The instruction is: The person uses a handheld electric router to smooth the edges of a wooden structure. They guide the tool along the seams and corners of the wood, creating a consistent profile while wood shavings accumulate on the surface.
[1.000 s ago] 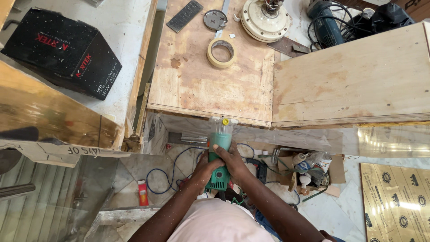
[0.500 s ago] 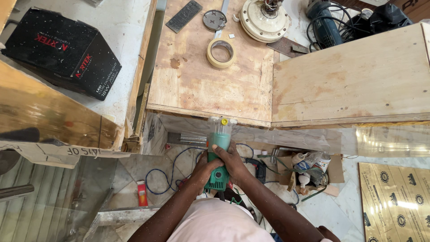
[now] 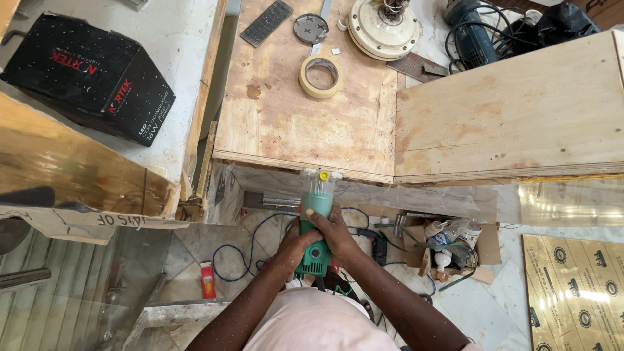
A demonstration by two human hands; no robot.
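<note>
Both hands are closed on a green power tool [image 3: 316, 224] held out in front of the body. The left hand [image 3: 294, 247] wraps the lower body of the tool from the left; the right hand [image 3: 338, 235] grips it from the right, fingers laid across the housing just above. The tool's clear, yellow-capped nose touches the front edge of the plywood board [image 3: 305, 123], at the lower lip near the seam with the neighbouring plywood panel [image 3: 513, 117].

Compared with the frames half a second and one second back, hands, tool and contact point are unchanged; no shift of the nose along the edge can be made out.

On the board, well above the tool, lies a roll of masking tape [image 3: 320, 76], with a round metal disc [image 3: 310, 28] and a dark flat plate [image 3: 266, 23] further up. A cream round motor housing [image 3: 381, 26] sits at the top. A black carton [image 3: 84, 78] rests on the grey surface to the left. Below the board, a blue cable [image 3: 250, 250] loops over the floor, and a cardboard box of bottles [image 3: 448, 240] stands to the right.
</note>
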